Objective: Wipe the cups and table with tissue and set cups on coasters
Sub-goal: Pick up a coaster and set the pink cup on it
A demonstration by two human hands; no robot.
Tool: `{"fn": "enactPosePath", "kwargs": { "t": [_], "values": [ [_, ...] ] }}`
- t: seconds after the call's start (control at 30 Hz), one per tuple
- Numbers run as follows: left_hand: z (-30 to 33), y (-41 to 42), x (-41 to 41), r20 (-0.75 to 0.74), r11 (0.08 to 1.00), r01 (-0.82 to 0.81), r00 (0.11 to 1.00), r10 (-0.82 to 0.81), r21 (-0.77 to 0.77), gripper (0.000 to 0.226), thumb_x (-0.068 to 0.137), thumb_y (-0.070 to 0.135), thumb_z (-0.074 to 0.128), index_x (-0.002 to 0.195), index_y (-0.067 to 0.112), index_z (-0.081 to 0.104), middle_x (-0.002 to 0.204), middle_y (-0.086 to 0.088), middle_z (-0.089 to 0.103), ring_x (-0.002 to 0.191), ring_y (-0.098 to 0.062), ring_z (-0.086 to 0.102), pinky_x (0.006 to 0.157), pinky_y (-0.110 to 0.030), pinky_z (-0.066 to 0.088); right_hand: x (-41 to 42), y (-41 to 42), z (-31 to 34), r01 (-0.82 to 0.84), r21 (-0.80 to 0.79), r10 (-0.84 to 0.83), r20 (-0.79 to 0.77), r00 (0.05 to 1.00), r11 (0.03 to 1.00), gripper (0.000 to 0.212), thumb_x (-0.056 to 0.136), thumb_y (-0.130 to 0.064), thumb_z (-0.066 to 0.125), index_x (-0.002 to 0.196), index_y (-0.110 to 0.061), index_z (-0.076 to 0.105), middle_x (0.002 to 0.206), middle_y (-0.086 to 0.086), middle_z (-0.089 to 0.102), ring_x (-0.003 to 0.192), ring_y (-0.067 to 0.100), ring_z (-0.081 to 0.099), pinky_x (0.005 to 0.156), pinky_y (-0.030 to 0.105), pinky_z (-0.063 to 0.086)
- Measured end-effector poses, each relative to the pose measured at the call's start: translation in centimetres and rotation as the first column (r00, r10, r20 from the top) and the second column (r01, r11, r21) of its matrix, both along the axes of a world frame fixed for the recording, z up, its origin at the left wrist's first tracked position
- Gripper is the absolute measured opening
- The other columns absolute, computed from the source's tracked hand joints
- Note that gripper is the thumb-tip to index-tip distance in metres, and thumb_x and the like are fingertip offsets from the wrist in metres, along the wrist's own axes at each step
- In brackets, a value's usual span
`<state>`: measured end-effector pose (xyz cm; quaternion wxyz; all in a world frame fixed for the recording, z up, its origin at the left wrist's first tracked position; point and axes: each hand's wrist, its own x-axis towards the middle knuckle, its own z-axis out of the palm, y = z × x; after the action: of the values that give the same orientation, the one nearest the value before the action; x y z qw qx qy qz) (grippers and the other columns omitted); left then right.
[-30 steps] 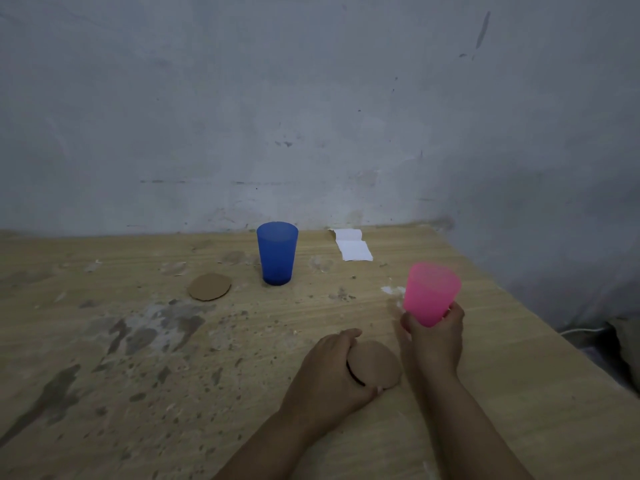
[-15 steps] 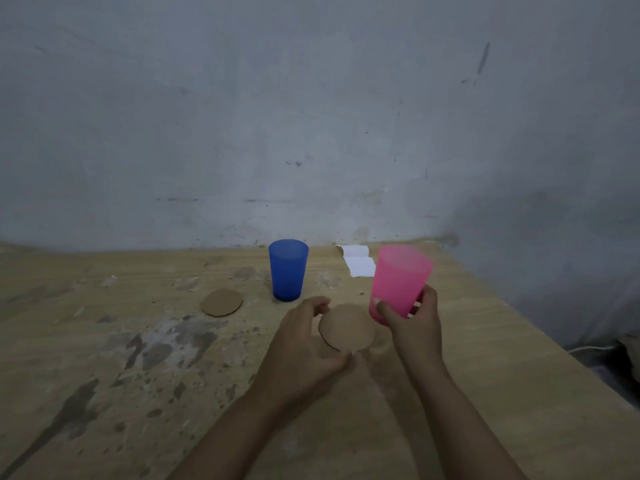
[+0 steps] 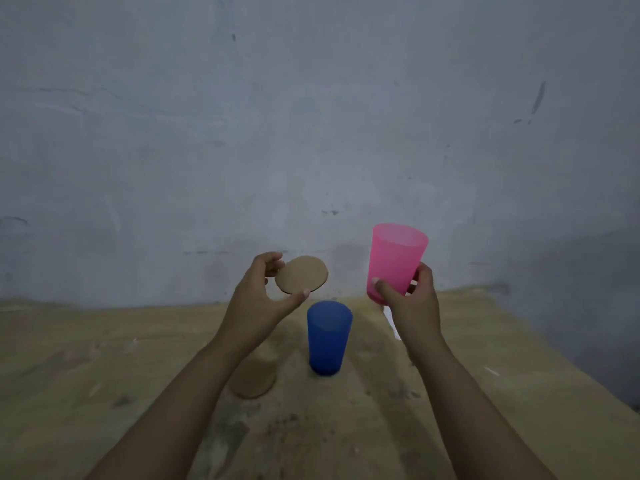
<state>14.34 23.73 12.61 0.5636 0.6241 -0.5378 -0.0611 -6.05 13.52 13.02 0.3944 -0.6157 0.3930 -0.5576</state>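
Above the desk (image 3: 86, 358), the left hand (image 3: 258, 303) has a grip on a round coaster (image 3: 302, 274), the right hand (image 3: 412, 303) holds the pink cup (image 3: 394, 259). The blue cup (image 3: 328, 337) stands below.

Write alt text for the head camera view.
Two hands are raised above a wooden table: the left hand holds a round cork coaster, the right hand a pink cup. A blue cup stands on the table beside a second coaster.
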Motion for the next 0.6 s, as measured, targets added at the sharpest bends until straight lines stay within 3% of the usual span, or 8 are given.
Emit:
{"fn": "enactPosePath", "kwargs": {
  "t": [0.13,0.3,0.43,0.6],
  "values": [
    [-1.1,-3.3,2.9,-0.003,0.999,0.002,1.0,-0.002,0.054,0.067,0.069,0.034,0.081,0.124,0.027,0.042,0.115,0.01,0.055,0.106,-0.007,0.053,0.08,-0.011,0.038,2.3,-3.5,0.0,-0.036,0.027,0.036,-0.014,0.999,0.999,0.058,0.076,-0.021,0.071,0.126,-0.022,0.041,0.11,-0.003,0.058,0.092,0.01,0.059,0.074,0.033,0.053],
    [-4.0,-6.9,5.1,-0.007,0.99,0.031,1.0,-0.03,0.136,0.071,0.067,0.032,0.083,0.125,0.025,0.043,0.115,0.01,0.055,0.105,-0.006,0.053,0.08,-0.011,0.038,4.9,-6.7,-1.7,-0.069,0.048,0.072,-0.064,0.995,0.996,0.058,0.076,-0.027,0.072,0.126,-0.024,0.042,0.107,-0.009,0.059,0.089,0.001,0.057,0.063,0.018,0.045],
    [-6.4,-9.3,5.7,-0.038,0.975,0.043,0.999,-0.035,0.218,0.073,0.066,0.034,0.082,0.127,0.027,0.042,0.117,0.01,0.054,0.102,-0.003,0.052,0.076,-0.008,0.036,6.3,-8.4,-3.5,-0.082,0.08,0.089,-0.087,0.992,0.993,0.058,0.075,-0.027,0.072,0.125,-0.025,0.043,0.105,-0.009,0.059,0.089,0.002,0.058,0.062,0.017,0.045],
    [-9.1,-11.1,6.2,-0.021,0.937,0.085,0.996,-0.082,0.34,0.082,0.062,0.055,0.077,0.129,0.032,0.037,0.116,0.019,0.048,0.101,0.004,0.048,0.072,-0.006,0.036,7.1,-10.1,-5.7,-0.082,0.111,0.093,-0.099,0.991,0.99,0.06,0.077,-0.026,0.072,0.128,-0.023,0.042,0.112,-0.004,0.059,0.092,0.006,0.059,0.063,0.018,0.046]
  ]
}}
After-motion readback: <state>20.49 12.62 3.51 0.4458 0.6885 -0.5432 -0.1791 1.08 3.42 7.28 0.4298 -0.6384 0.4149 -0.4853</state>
